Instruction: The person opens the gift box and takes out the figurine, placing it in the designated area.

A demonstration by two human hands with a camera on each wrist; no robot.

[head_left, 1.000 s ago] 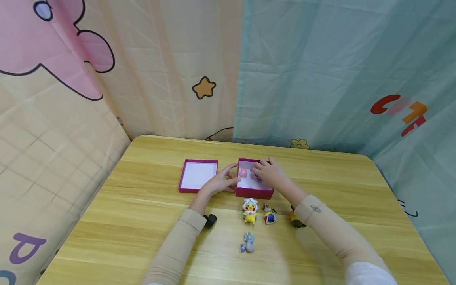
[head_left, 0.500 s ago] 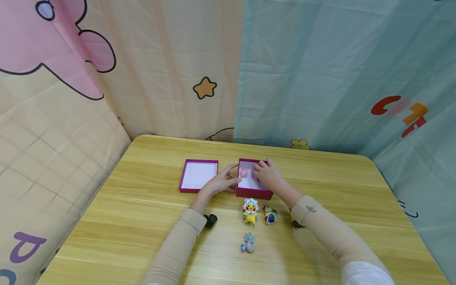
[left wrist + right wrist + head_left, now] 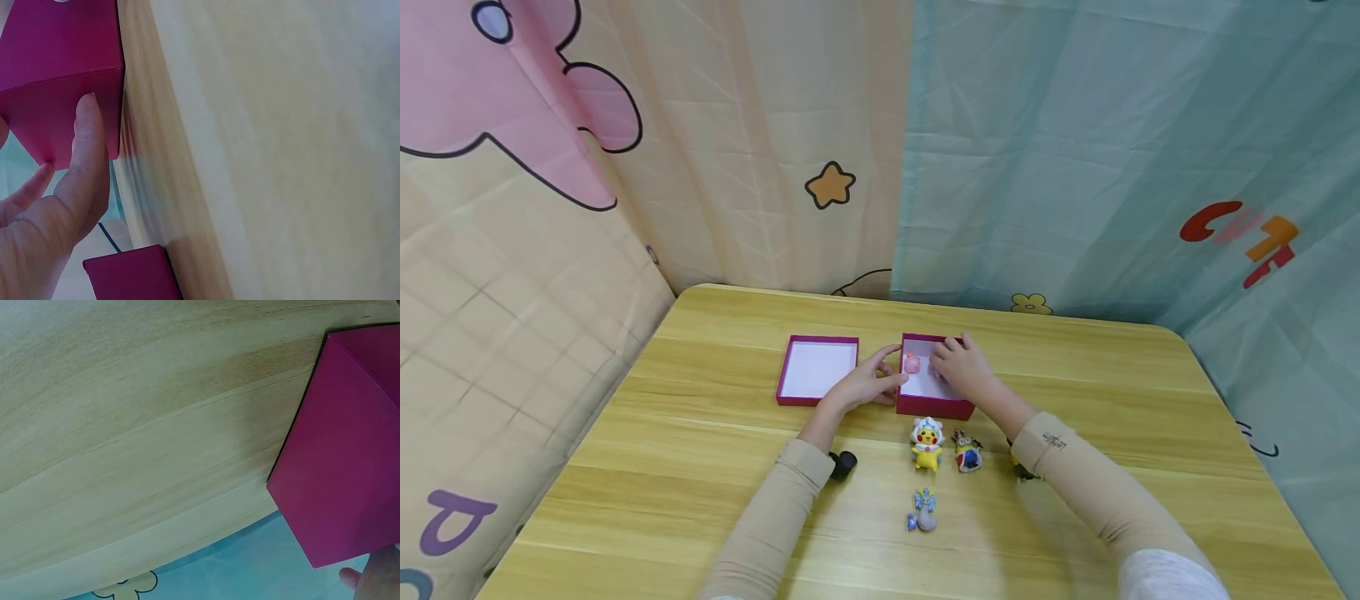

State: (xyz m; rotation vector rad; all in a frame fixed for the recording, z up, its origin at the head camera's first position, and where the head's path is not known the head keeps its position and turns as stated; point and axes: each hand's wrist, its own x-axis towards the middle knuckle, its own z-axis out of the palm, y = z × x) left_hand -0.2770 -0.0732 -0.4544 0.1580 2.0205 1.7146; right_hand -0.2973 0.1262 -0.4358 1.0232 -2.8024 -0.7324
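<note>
In the head view an open magenta box [image 3: 935, 407] stands on the table with a small pink toy [image 3: 912, 363] inside on the left. My left hand [image 3: 863, 385] touches the box's left wall with its fingers spread; the left wrist view shows a fingertip [image 3: 89, 109] against the magenta side. Inside the box, the fingers of my right hand [image 3: 966, 367] curl round a small purple toy figure [image 3: 935, 372], most of which they cover. Only a bit of the right hand [image 3: 378, 578] shows in the right wrist view, beyond the box wall.
The white-lined magenta lid [image 3: 817, 370] lies left of the box. In front are a yellow figure in a white hood [image 3: 927, 446], a yellow figure in red and blue [image 3: 967, 454] and a grey-blue figure [image 3: 925, 512]. Another yellow toy [image 3: 1022, 467] is partly behind the right sleeve.
My right hand has shifted slightly left and deeper over the purple toy figure, now hiding most of it. The left hand and the box stay where they were.
</note>
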